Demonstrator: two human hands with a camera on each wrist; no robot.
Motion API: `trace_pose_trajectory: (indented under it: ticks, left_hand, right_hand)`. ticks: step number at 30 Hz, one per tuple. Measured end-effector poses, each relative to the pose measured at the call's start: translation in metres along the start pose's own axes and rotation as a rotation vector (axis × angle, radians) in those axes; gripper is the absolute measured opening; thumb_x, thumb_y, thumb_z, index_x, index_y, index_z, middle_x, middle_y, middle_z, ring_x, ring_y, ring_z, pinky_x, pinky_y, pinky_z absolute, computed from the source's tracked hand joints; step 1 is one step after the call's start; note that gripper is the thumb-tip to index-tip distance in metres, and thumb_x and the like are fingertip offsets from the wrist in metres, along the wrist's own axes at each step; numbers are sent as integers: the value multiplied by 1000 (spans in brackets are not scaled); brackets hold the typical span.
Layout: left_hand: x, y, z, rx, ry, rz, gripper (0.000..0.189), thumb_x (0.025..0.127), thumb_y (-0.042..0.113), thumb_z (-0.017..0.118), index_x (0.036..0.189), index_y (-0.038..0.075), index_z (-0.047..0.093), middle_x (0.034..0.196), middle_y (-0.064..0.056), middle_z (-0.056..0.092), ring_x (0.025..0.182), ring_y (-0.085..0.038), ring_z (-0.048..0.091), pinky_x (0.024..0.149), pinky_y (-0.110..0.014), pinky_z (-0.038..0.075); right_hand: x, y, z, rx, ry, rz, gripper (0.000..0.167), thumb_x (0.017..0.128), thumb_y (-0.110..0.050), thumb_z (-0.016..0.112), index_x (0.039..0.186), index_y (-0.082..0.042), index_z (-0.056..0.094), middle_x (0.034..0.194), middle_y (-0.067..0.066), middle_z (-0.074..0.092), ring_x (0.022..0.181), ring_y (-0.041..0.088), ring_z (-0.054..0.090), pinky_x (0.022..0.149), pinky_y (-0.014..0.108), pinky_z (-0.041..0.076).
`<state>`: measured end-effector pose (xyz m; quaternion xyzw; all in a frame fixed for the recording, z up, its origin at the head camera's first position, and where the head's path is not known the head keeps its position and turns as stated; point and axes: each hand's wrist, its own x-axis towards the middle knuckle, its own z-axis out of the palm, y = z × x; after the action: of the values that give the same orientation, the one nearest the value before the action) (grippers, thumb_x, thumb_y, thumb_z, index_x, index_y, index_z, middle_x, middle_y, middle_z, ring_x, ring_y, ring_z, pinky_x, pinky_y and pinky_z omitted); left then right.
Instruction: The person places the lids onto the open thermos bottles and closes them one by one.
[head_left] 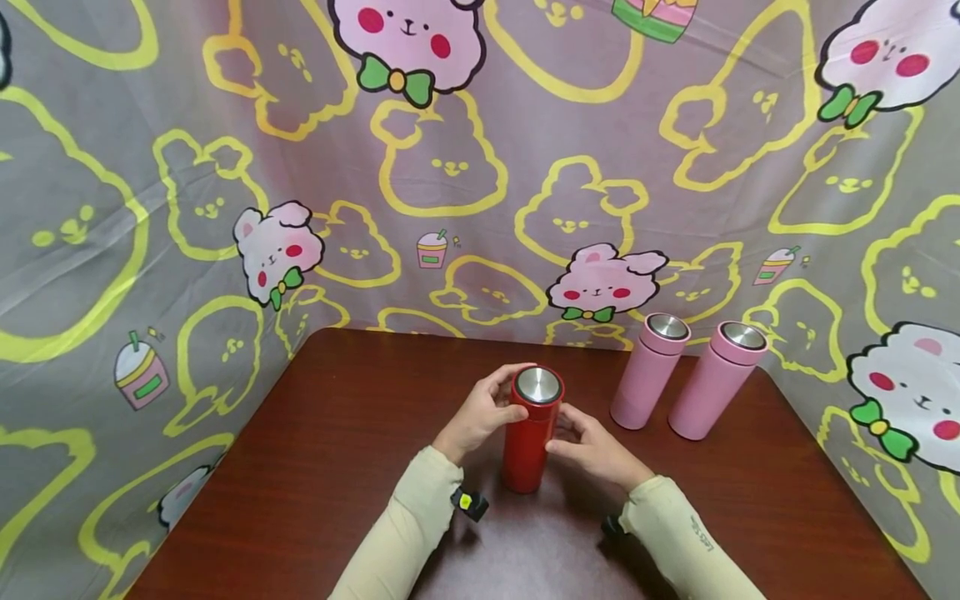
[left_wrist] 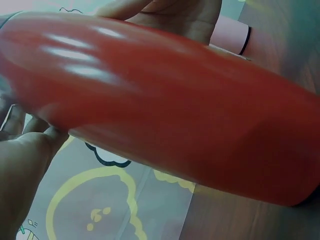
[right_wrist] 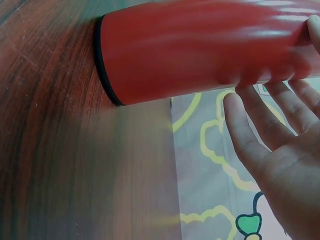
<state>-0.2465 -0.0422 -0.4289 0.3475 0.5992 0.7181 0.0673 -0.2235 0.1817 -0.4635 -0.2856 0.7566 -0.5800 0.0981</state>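
An upright red thermos flask (head_left: 527,450) with a silver-topped lid (head_left: 539,385) is at the middle of the table. My left hand (head_left: 483,412) holds it round the lid end, thumb in front and fingers behind. Lower down on the other side, my right hand (head_left: 596,446) grips the body between thumb and fingertips. In the right wrist view the flask (right_wrist: 200,50) shows its black base ring, and the little finger of my right hand (right_wrist: 285,160) stands off the surface. The flask (left_wrist: 165,105) hides part of both hands in the left wrist view.
Two pink thermos flasks (head_left: 647,375) (head_left: 712,387) with silver tops stand side by side at the back right of the dark wooden table (head_left: 337,433). A grey cloth (head_left: 480,192) with cartoon prints hangs behind the table and along both sides.
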Motion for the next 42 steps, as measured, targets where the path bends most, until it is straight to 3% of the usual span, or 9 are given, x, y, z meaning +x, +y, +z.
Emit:
trace_pose_trajectory:
  ticks: [7,13,17,24,29,34,42]
  left_hand:
    - [0,-2,-2,40,-35,32,92,72,57,70,141,3,41,124,-7,57,106,-18,56,87,-34,47]
    - [-1,3,-5,22,-100,11,81,81,52,68,143,9,39,127,-8,54,109,-20,52,91,-36,44]
    - [0,7,-5,15,-108,-12,78,79,46,73,140,7,41,125,-10,54,109,-21,53,92,-36,45]
    - [4,8,-6,146,-75,-12,89,70,55,72,139,5,44,122,-12,58,104,-19,57,87,-35,48]
    - [4,8,-8,141,-82,-14,89,70,56,71,140,9,44,123,-11,58,105,-19,57,87,-36,49]
    - [4,5,-10,119,-84,14,91,71,57,70,140,4,44,122,-14,59,105,-21,58,86,-37,49]
    - [2,3,-9,84,-76,11,87,73,57,71,140,7,45,122,-12,60,107,-23,57,87,-39,49]
  right_hand:
    - [-1,-4,0,17,-7,1,57,90,-9,64,141,-10,39,132,12,52,118,27,51,94,30,44]
    - [0,2,0,10,-2,8,56,90,-11,65,140,-13,41,131,10,53,118,26,52,93,30,45]
    - [-1,2,1,7,-5,12,56,90,-13,65,140,-14,41,131,10,53,117,28,53,94,32,45]
    - [0,0,0,8,-6,4,56,90,-12,65,140,-11,40,130,12,53,115,28,54,93,33,45]
    - [0,0,1,4,-9,-14,54,90,-10,64,139,-7,41,128,15,53,112,29,56,92,31,46]
    - [0,0,0,19,-5,3,55,90,-9,65,139,-7,41,129,14,53,114,28,55,93,31,45]
    - [-2,-17,6,-17,25,-4,63,83,-3,70,139,-3,41,129,14,53,109,30,54,91,52,44]
